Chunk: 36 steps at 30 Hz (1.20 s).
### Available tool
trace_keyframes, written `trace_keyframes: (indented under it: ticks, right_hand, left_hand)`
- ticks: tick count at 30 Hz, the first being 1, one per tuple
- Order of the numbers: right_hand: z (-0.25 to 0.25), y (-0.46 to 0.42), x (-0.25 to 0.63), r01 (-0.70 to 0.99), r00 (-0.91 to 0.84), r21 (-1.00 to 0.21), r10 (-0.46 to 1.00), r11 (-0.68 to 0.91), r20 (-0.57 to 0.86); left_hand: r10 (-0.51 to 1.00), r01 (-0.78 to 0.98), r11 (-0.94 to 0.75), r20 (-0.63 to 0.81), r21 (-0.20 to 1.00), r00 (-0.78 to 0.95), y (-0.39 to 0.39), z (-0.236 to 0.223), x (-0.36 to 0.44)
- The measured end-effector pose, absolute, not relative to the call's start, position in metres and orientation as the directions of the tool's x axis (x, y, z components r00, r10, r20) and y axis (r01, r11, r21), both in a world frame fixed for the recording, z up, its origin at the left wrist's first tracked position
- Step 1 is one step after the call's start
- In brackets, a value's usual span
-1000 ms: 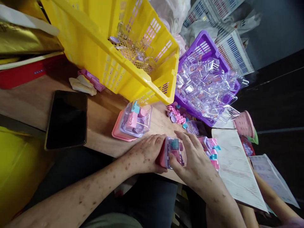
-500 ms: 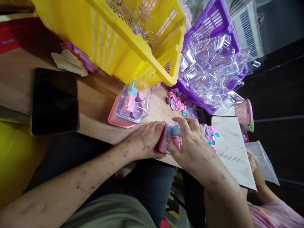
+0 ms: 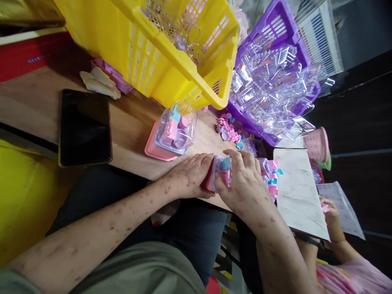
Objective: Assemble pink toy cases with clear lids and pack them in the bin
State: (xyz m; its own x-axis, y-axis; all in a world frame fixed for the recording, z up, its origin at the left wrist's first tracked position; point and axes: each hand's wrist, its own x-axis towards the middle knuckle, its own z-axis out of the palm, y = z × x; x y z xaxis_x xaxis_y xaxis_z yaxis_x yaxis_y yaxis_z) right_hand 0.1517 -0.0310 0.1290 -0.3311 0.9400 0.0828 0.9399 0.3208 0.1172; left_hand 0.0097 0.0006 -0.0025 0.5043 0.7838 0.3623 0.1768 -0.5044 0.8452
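Observation:
Between my two hands, on the table's near edge, is a small pink toy box with a clear cover (image 3: pixel 223 168) and teal and pink pieces showing inside. My left hand (image 3: pixel 194 173) is wrapped round its pink base. From the other side my right hand (image 3: pixel 243 179) grips the clear cover, fingers bent over it. A similar pink box with a clear cover (image 3: pixel 173 134) stands to the left, holding pink, teal and lilac pieces. Right beside my right hand, partly hidden by it, are more pink, lilac and teal toy pieces (image 3: pixel 271 175).
A yellow basket (image 3: pixel 147 53) and a purple basket (image 3: pixel 266 134) of clear plastic covers stand behind. Loose small pieces (image 3: pixel 228 130) lie before them. A phone (image 3: pixel 85 127) lies left, a white board (image 3: pixel 298 188) right. Another person's hand (image 3: pixel 332 214) holds something pink.
Both hands keep their hold on the box with hardly any movement. The view has shifted slightly, moving the phone and left box rightward in the picture. The other person's hand now shows a pink piece.

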Motion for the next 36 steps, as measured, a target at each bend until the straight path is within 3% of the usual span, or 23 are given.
trace_keyframes:
  ticks: [4,9,18,26,30,36]
  right_hand:
    - [0.133,-0.031,0.160,0.942,-0.335,0.044,0.941,0.333,0.044]
    - [0.154,-0.024,0.176,0.936,-0.321,-0.200,0.938,0.291,-0.135]
    - [0.122,0.003,0.181,0.873,-0.189,-0.445,0.979,0.201,0.072]
    - [0.100,-0.005,0.179,0.641,0.139,-0.767,0.979,0.027,0.151]
    - [0.087,-0.024,0.189,0.549,0.295,-0.836,0.934,0.008,0.203]
    - [0.056,-0.022,0.180,0.465,0.167,-0.885,0.982,-0.004,0.084]
  left_hand:
    - [0.794,0.210,-0.498,0.345,0.842,0.500,0.000,-0.003,0.010]
    - [0.774,0.184,-0.508,0.352,0.841,0.527,0.003,-0.003,0.008]
    - [0.769,0.179,-0.499,0.337,0.848,0.544,0.003,-0.002,0.004]
    - [0.764,0.094,-0.499,0.386,0.862,0.518,0.005,-0.003,0.002]
    - [0.794,0.173,-0.504,0.375,0.847,0.479,0.004,-0.007,0.004]
    - [0.835,0.473,-0.551,0.459,0.688,0.305,-0.036,0.016,-0.010]
